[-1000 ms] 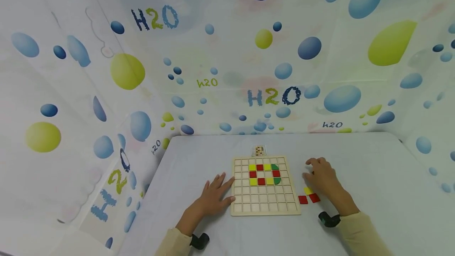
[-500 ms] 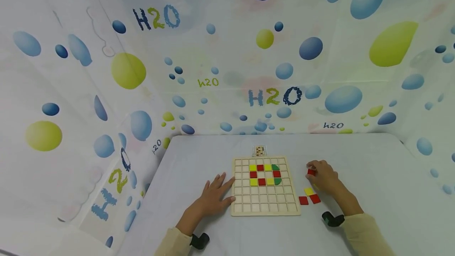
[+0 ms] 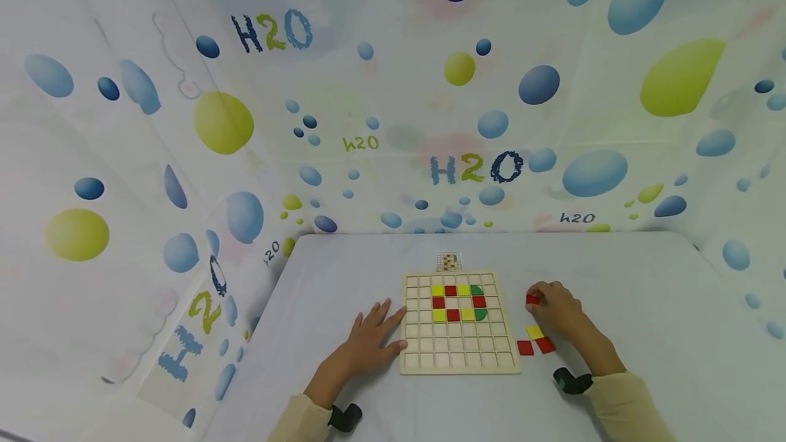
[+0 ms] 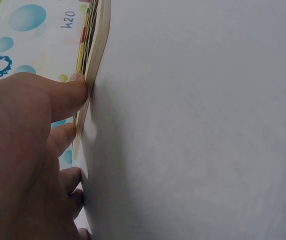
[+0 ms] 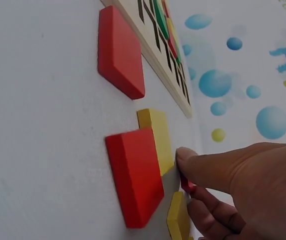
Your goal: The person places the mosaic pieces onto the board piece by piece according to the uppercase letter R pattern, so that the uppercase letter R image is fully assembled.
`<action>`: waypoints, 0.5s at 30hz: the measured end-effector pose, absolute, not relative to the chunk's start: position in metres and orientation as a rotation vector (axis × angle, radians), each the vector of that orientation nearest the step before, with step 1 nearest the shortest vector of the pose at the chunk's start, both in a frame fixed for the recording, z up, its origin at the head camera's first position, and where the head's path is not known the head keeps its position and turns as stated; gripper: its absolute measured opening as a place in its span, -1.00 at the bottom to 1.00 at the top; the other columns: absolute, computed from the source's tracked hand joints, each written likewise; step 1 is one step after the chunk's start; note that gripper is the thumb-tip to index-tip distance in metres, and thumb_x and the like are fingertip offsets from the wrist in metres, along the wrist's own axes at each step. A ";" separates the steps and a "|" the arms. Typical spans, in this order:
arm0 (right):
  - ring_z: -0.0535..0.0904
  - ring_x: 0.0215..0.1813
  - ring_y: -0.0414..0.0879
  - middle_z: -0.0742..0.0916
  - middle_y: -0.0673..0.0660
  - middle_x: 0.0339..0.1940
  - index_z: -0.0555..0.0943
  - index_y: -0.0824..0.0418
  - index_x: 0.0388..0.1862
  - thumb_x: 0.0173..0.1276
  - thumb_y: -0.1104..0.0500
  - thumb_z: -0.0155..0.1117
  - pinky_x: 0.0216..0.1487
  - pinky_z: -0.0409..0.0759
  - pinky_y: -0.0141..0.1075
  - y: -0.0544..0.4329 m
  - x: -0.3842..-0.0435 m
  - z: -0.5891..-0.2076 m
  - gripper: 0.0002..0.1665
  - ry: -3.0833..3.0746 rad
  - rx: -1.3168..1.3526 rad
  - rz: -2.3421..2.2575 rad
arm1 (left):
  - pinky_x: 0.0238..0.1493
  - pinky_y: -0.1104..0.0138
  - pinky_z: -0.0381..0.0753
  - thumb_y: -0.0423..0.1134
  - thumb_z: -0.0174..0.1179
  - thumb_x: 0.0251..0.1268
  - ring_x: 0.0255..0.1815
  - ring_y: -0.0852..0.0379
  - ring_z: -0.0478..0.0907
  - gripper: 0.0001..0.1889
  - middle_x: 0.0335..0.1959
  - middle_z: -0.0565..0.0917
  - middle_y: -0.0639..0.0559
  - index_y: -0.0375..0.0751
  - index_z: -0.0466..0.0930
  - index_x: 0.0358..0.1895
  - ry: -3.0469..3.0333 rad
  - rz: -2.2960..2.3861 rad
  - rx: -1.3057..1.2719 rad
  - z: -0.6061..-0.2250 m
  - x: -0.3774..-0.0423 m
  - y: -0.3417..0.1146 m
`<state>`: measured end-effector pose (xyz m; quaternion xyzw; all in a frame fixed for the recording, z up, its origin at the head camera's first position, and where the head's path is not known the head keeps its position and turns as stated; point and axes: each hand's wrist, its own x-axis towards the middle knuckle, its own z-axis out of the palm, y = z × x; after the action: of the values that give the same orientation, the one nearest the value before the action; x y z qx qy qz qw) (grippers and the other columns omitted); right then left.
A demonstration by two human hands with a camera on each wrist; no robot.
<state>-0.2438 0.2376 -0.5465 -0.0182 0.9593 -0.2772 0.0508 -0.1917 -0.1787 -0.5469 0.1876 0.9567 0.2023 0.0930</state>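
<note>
My left hand [image 3: 370, 341] rests beside the wooden grid board [image 3: 454, 355], fingers spread, with thumb and index fingertip touching its left edge. In the left wrist view the thumb lies against the board's side [image 4: 99, 45]. To the board's right, my right hand [image 3: 559, 310] pinches a red square tile [image 3: 532, 299] between thumb and fingers; mostly the thumb covers that red tile [image 5: 185, 184] in the right wrist view. On the board, yellow tiles [image 3: 438, 315], red tiles [image 3: 452, 315] and green rounded tiles [image 3: 481, 314] form a ring around a bare cell.
Between the board and my right wrist lie two loose red tiles [image 3: 525, 348] and a yellow tile [image 3: 534, 332]. Another yellow tile [image 5: 179, 215] lies under my right fingers. A small pattern card [image 3: 449, 261] sits behind the board. A printed curtain [image 3: 393, 87] rises behind the table.
My right hand, earlier with loosely bent fingers and no tile showing, now has a red tile pinched and has shifted slightly toward the board. My left hand has stayed in place.
</note>
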 end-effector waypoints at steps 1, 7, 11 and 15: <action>0.53 0.00 0.16 0.65 0.27 -0.07 0.61 0.30 0.11 0.45 0.18 0.44 0.03 0.48 0.21 0.237 -0.244 -0.548 -0.65 2.923 -0.059 -0.845 | 0.60 -0.39 -0.06 0.22 0.11 0.56 0.73 -0.31 0.00 -0.26 0.72 0.11 -0.24 0.04 0.23 0.67 2.841 0.601 0.559 -0.547 -0.192 -0.178; 0.56 0.03 0.15 0.66 0.26 -0.03 0.64 0.27 0.11 0.46 0.14 0.45 0.02 0.46 0.18 0.227 -0.247 -0.558 -0.65 2.963 -0.123 -0.877 | 0.60 -0.38 -0.07 0.20 0.12 0.57 0.74 -0.30 0.00 -0.27 0.72 0.11 -0.23 0.04 0.24 0.67 2.849 0.588 0.549 -0.545 -0.192 -0.178; 0.58 0.07 0.14 0.67 0.27 0.04 0.65 0.29 0.17 0.46 0.09 0.46 0.11 0.46 0.21 0.210 -0.244 -0.553 -0.58 2.950 -0.132 -0.937 | 0.60 -0.39 -0.06 0.20 0.12 0.57 0.73 -0.31 0.01 -0.27 0.72 0.12 -0.23 0.03 0.24 0.67 2.855 0.583 0.557 -0.546 -0.191 -0.177; 0.59 0.07 0.11 0.67 0.26 0.10 0.65 0.27 0.21 0.48 0.07 0.44 0.18 0.49 0.19 0.186 -0.237 -0.541 -0.56 2.907 -0.155 -0.982 | 0.59 -0.40 -0.05 0.20 0.13 0.56 0.73 -0.32 0.02 -0.27 0.72 0.12 -0.24 0.03 0.25 0.67 2.853 0.591 0.567 -0.547 -0.191 -0.177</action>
<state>-0.2372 0.1861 -0.5413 -0.0503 0.9457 -0.3193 0.0346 -0.1914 -0.1771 -0.5467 0.1903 0.9576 0.1982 0.0864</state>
